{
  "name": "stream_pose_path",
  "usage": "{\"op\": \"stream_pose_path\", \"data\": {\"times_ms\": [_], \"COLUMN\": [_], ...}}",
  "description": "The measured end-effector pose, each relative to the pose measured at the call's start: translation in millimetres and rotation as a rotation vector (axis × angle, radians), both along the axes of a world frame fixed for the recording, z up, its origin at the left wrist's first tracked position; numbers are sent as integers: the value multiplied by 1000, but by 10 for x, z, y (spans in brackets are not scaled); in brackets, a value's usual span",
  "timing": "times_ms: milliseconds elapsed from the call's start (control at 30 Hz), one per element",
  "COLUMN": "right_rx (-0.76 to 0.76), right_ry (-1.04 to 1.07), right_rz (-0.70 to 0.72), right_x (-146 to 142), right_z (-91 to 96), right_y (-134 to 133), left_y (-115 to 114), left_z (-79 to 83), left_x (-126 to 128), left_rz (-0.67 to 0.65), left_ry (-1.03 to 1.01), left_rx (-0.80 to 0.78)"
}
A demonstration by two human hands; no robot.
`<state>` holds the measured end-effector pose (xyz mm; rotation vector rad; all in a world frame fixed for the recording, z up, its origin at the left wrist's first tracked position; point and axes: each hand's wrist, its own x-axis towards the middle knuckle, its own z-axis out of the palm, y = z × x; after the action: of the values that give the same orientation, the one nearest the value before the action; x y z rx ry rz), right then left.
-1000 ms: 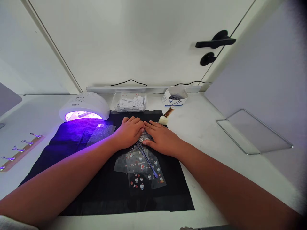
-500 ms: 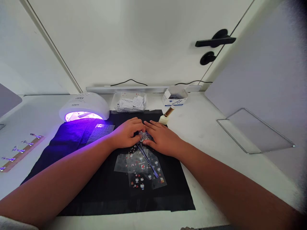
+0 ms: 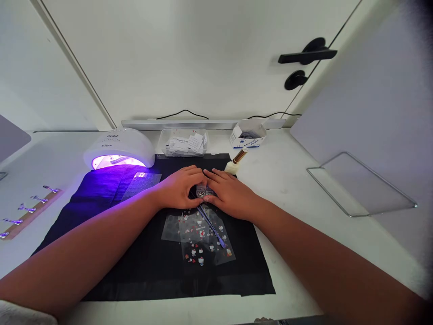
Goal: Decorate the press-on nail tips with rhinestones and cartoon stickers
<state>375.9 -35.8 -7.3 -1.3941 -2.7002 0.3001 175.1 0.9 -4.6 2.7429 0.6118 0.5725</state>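
Note:
A small clear compartment case (image 3: 204, 191) with shiny bits in it lies between my hands on the black mat (image 3: 142, 271). My left hand (image 3: 179, 187) grips its left side, thumb at the near edge and fingers at the far edge. From the right, my right hand (image 3: 230, 194) holds the case in the same way, thumb in front. Partly under the case, tweezers (image 3: 214, 231) with a purple end slant toward me. They rest on clear sticker sheets (image 3: 192, 232) printed with small white cat figures and red spots.
A white nail lamp (image 3: 120, 146) glows purple at the back left, near another clear sheet (image 3: 142, 185). Behind stand a tub of packets (image 3: 184, 144) and an alcohol pad box (image 3: 248, 136). A bottle (image 3: 236, 163) with a gold cap is by my right fingers. Nail tips stand on a strip (image 3: 34, 212) at left.
My left thumb has moved away from the top of the case to its near edge, so more of the compartments show. My right hand has barely moved.

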Motion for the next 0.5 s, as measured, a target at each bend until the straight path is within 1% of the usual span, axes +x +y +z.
{"op": "stream_pose_path", "data": {"times_ms": [233, 300, 400, 500], "right_rx": [-15, -24, -30, -30], "right_ry": [-27, -34, -45, -54], "right_rz": [33, 34, 40, 50], "right_x": [12, 14, 21, 25], "right_z": [12, 15, 15, 7], "right_y": [-9, -6, -1, 5], "left_y": [-1, -8, -11, -11], "left_z": [-4, 3, 2, -11], "left_x": [-28, -43, -61, -71], "left_rz": [12, -8, -49, -66], "left_ry": [33, 74, 152, 171], "left_rx": [25, 89, 254, 370]}}
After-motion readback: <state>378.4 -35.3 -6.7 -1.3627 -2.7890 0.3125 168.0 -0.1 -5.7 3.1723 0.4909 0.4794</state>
